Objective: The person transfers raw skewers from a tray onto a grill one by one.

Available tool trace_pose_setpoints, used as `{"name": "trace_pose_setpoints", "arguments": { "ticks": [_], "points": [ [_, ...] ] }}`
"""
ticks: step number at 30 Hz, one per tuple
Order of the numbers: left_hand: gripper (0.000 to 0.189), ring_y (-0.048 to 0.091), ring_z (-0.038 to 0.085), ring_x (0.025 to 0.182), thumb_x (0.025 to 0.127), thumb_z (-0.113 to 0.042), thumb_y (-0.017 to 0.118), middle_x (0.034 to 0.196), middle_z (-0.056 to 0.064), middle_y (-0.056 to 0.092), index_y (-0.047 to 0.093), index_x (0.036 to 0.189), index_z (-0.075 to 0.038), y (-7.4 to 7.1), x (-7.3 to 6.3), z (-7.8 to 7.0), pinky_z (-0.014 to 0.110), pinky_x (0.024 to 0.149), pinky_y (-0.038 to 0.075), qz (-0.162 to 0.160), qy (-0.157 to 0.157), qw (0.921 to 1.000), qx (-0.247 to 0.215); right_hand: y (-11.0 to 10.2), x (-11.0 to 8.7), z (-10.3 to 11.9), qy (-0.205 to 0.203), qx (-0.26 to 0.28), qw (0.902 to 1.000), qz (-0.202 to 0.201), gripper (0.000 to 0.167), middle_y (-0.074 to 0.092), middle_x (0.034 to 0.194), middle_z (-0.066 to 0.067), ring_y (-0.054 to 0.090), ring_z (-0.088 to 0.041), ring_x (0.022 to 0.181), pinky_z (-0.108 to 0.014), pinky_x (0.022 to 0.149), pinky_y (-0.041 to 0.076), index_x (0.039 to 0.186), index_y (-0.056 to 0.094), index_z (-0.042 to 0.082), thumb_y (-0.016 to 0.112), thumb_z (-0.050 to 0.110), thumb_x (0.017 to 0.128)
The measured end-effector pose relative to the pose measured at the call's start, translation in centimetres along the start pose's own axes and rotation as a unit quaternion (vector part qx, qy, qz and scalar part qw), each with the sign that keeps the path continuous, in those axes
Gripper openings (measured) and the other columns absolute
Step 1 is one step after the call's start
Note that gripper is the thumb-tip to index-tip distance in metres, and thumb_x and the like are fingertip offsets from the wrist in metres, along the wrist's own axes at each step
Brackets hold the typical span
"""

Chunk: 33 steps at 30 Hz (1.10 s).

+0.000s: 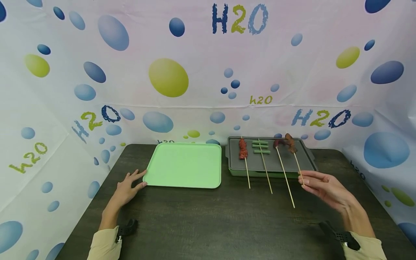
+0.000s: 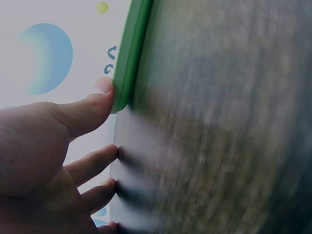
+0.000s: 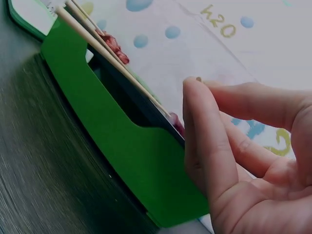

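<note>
My left hand (image 1: 126, 189) touches the near left corner of a light green rectangular tray (image 1: 182, 166), its fingers spread. In the left wrist view the thumb (image 2: 100, 105) lies against the tray's green rim (image 2: 127, 58). My right hand (image 1: 325, 189) pinches the lower end of a wooden-stick skewer with brown meat (image 1: 290, 143) between thumb and fingers. That skewer slants up over the right part of a dark grill plate with a green base (image 1: 234, 160). The stick's small end (image 3: 199, 79) shows at the fingertips in the right wrist view.
Further left on the grill plate lie a red meat skewer (image 1: 243, 148), a skewer of green stalk pieces (image 1: 261, 152) and one with dark reddish pieces (image 1: 279, 143). Their sticks jut over the front edge. The dark wooden table (image 1: 208, 224) meets a patterned curtain behind.
</note>
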<state>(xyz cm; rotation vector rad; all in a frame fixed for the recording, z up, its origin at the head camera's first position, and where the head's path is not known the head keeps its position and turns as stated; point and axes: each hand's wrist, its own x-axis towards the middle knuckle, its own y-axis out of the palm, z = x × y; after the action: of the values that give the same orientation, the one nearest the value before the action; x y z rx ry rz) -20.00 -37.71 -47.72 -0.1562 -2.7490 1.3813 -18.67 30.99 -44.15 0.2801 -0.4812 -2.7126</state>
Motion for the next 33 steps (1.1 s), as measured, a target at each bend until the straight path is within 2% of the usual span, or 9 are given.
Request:
{"name": "trace_pose_setpoints", "arguments": {
  "ticks": [7,13,29,33],
  "points": [
    [0.060,0.007,0.067,0.144,0.102,-0.025,0.066,0.157,0.040,0.024,0.045,0.152,0.000,0.0,-0.1,0.1,0.088,0.101,0.002,0.004,0.000,1.0000,-0.004,-1.7,-0.6,-0.2,0.003,0.018,0.9993,0.033,0.044,0.074,0.120,-0.006,0.071,-0.017,0.112,-0.031,0.096,0.053,0.125,0.074,0.014,0.042,-0.010,0.106],
    [0.059,0.008,0.068,0.143,0.102,-0.024,0.066,0.157,0.040,0.026,0.046,0.152,0.000,-0.1,-0.2,0.3,0.088,0.100,0.003,0.002,0.002,1.0000,0.000,-2.6,-0.8,-0.5,0.012,0.030,0.9984,0.046,0.045,0.074,0.120,-0.006,0.071,-0.017,0.112,-0.032,0.097,0.053,0.125,0.075,0.013,0.041,-0.010,0.106],
    [0.060,0.007,0.068,0.143,0.102,-0.025,0.066,0.157,0.041,0.024,0.046,0.152,0.001,-0.7,-1.1,0.9,0.088,0.100,0.003,-0.002,-0.005,0.9999,-0.009,-2.8,0.3,-1.1,0.031,0.054,0.9947,0.081,0.046,0.073,0.123,-0.009,0.070,-0.019,0.115,-0.034,0.100,0.051,0.127,0.073,0.009,0.037,-0.011,0.107],
    [0.060,0.007,0.068,0.143,0.102,-0.027,0.065,0.157,0.041,0.024,0.046,0.152,0.000,-0.8,-1.1,1.0,0.089,0.099,0.004,-0.001,-0.005,1.0000,-0.004,-2.6,0.3,-0.8,0.032,0.026,0.9970,0.066,0.043,0.074,0.122,-0.009,0.070,-0.020,0.115,-0.036,0.100,0.051,0.127,0.073,0.010,0.040,-0.009,0.107]
  ]
}}
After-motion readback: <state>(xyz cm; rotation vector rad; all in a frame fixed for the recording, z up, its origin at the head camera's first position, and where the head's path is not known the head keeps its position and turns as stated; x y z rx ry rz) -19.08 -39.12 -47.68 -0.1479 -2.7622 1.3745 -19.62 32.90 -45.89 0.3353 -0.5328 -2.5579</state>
